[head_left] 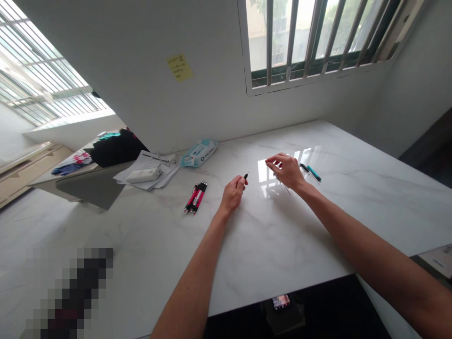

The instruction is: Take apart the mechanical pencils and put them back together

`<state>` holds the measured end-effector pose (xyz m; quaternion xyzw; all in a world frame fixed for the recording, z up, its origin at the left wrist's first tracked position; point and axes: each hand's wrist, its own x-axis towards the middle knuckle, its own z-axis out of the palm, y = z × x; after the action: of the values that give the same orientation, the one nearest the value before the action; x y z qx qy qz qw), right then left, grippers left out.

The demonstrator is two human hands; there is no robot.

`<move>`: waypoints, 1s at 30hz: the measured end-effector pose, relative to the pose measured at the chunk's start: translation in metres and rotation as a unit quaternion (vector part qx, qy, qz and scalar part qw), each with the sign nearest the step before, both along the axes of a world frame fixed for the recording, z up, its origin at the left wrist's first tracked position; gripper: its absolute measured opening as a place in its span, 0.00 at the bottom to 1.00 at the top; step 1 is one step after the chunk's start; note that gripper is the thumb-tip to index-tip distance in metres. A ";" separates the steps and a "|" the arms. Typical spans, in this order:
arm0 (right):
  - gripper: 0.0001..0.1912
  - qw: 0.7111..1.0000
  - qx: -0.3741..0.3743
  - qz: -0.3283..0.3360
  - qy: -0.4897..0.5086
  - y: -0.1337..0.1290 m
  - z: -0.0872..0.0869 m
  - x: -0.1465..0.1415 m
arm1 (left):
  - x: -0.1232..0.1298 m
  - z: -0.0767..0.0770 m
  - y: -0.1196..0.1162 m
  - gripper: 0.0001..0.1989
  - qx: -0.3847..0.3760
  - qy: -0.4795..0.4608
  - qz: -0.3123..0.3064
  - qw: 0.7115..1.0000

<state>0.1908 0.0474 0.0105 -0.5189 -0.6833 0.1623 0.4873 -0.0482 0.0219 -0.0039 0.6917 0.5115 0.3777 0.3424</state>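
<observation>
My left hand is closed around a pen, whose black end and thin tip point up and away from me; the rest of it is hidden in the fingers. To the right, my right hand hovers over the table with thumb and forefinger pinched. Whatever those fingertips hold is too small to make out. Just beyond the right hand lie teal and black pen parts, with small clear pieces partly hidden behind the hand. Left of my left hand rests a bundle of red and black pens.
On the white marbled table, a pack of wipes sits against the wall. Papers with a white power strip lie at the left. A phone is below the front edge. A yellow note sticks to the wall.
</observation>
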 end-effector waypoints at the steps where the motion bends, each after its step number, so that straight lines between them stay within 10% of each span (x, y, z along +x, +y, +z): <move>1: 0.09 0.999 0.008 -0.017 -0.033 0.002 -0.002 0.004 | 0.001 0.000 0.000 0.21 -0.007 -0.008 0.002 1.000; 12: 0.08 0.964 -0.042 0.031 -0.261 0.016 -0.036 -0.006 | 0.004 0.000 -0.003 0.19 0.006 -0.008 -0.007 1.000; 30: 0.15 0.991 -0.046 0.097 -0.077 -0.019 -0.005 -0.030 | 0.006 -0.004 0.000 0.19 0.044 -0.059 -0.019 0.997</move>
<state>0.1611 0.0287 0.0056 -0.4828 -0.7578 0.1996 0.3909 -0.0419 0.0215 -0.0084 0.6922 0.4601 0.4335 0.3482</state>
